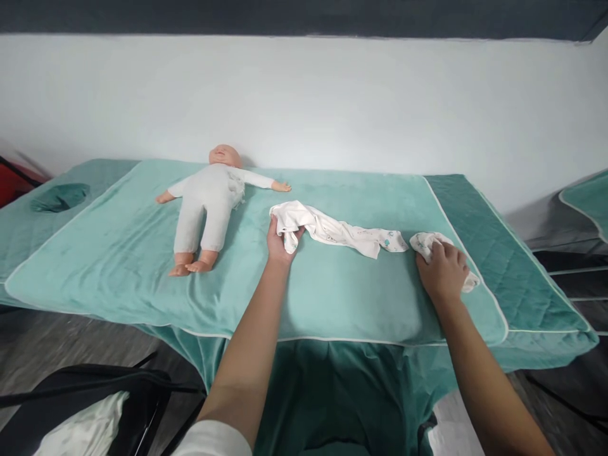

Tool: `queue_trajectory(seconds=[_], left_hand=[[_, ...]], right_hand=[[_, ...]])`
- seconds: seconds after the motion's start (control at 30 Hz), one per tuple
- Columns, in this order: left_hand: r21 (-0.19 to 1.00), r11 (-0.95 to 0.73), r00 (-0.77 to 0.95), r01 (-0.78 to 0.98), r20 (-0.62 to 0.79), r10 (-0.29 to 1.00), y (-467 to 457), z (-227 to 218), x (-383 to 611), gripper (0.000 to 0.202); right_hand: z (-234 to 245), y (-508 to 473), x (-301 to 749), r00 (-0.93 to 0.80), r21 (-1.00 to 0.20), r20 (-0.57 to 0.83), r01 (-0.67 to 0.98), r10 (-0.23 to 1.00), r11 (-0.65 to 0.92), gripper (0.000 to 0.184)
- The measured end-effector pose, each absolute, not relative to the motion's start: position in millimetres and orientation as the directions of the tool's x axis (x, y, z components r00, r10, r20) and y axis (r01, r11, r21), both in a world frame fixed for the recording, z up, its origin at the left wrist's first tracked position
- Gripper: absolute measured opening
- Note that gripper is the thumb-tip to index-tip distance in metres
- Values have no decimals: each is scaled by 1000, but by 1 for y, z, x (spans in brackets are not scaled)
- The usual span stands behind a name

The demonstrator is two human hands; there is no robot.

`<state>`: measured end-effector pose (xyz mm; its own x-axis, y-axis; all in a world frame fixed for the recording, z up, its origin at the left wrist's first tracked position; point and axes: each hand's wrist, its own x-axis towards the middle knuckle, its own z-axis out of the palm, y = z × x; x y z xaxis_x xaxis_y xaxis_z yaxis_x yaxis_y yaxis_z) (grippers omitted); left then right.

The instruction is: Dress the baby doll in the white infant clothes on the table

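My left hand [284, 242] is closed around the bunched end of a white printed baby garment [332, 229], which trails to the right across the bed in a long, wrinkled strip. My right hand [444, 272] rests over a second crumpled white printed cloth [425, 242], its fingers curled onto it. Most of that cloth is hidden beneath the hand, so its exact kind does not show. Left of both hands, a baby doll [211, 196] lies on its back with its arms spread. Its body and limbs are white fabric; the head, hands and feet are skin-toned.
A green velvety cover [351, 304] with white piping lies over the bed, against a white wall [332, 101]. The cover at the left has a face hole [61, 197]. A black chair [118, 405] with pale cloth stands at lower left. Another green bed [589, 199] shows at right.
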<state>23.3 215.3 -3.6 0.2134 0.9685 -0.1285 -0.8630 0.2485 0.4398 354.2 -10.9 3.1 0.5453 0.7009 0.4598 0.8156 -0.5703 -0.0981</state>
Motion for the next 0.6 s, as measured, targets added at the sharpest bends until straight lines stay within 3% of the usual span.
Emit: queue_trajectory(seconds=[0.13, 0.3, 0.37, 0.47, 0.6], left_hand=[[448, 258, 225, -856, -125, 966, 214, -2, 24, 34], [482, 301, 242, -823, -181, 953, 207, 2, 22, 29], [501, 314, 257, -807, -181, 949, 202, 2, 21, 30], [527, 355, 299, -772, -191, 935, 197, 0, 19, 32], [522, 407, 332, -750, -235, 913, 196, 0, 16, 19]], right_hand=[[-1, -12, 322, 362, -120, 675, 913, 642, -389, 52], [1, 18, 253, -24, -153, 631, 976, 775, 155, 36], [7, 42, 235, -14, -227, 574, 958, 819, 176, 38], [22, 77, 221, 110, -338, 455, 939, 883, 57, 45], [40, 96, 201, -109, -236, 332, 952, 937, 194, 36]])
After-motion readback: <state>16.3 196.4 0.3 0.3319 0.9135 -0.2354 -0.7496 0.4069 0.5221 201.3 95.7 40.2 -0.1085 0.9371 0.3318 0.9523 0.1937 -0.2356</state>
